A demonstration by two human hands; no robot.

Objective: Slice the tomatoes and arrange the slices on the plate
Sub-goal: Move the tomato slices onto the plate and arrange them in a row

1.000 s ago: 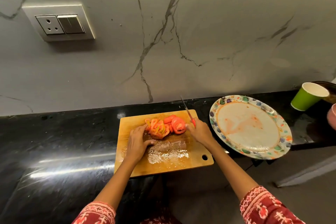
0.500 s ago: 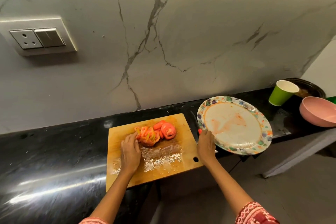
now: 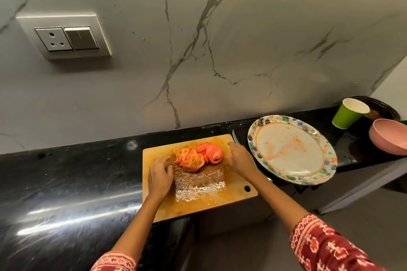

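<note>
A pile of red tomato slices [image 3: 198, 156] lies at the far side of a wet wooden cutting board [image 3: 198, 204]. My left hand [image 3: 159, 175] rests on the board, its fingertips against the left side of the pile. On the pile's right side, at the board's right edge, is my right hand [image 3: 240, 160]. A knife blade [image 3: 235, 136] shows just behind that hand, on the counter between the board and the plate; its handle is hidden. The flower-rimmed plate [image 3: 252, 145] stands to the right, holding only juice smears.
The board overhangs the front edge of the black counter [image 3: 77, 178]. A green paper cup [image 3: 346, 114], a pink bowl [image 3: 388, 136] and a dark dish behind them stand at the far right. A marble wall with a socket plate [image 3: 66, 37] is behind.
My right hand carried the knife off the board toward the plate, then came back beside the slices. My left hand stayed at the pile's left side. The view shifted.
</note>
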